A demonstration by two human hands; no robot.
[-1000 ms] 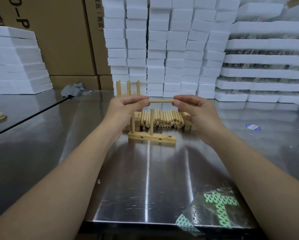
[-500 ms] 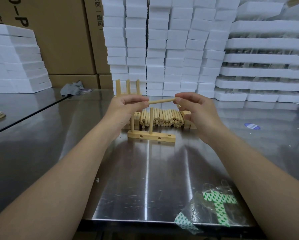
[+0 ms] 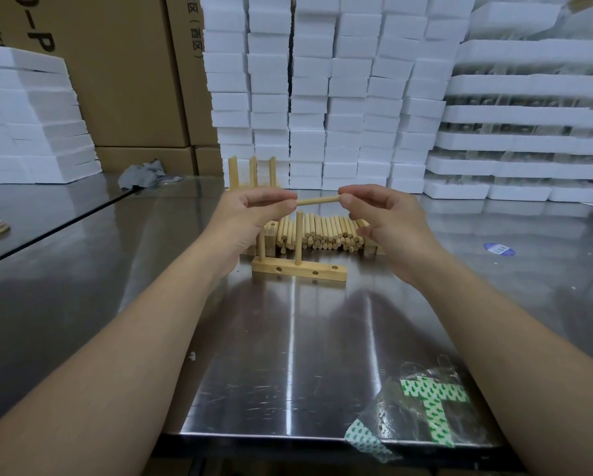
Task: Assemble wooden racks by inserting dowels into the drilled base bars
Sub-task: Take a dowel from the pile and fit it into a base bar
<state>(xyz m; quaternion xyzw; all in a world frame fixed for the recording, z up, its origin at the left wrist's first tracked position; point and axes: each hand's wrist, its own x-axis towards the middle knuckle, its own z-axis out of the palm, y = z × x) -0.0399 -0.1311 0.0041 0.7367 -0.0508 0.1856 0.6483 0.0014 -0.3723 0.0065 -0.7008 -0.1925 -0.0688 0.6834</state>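
Steel table (image 3: pixel 288 355) before stacked foam blocks (image 3: pixel 339 97), dowel (image 3: pixel 317 201) at frame centre pinched level by left hand (image 3: pixel 250 218) and right hand (image 3: pixel 391 221), fingertips curled on its ends, above base bar (image 3: pixel 298 271) with two dowels upright, dowel pile (image 3: pixel 322 231) just behind, bare steel toward the near edge.
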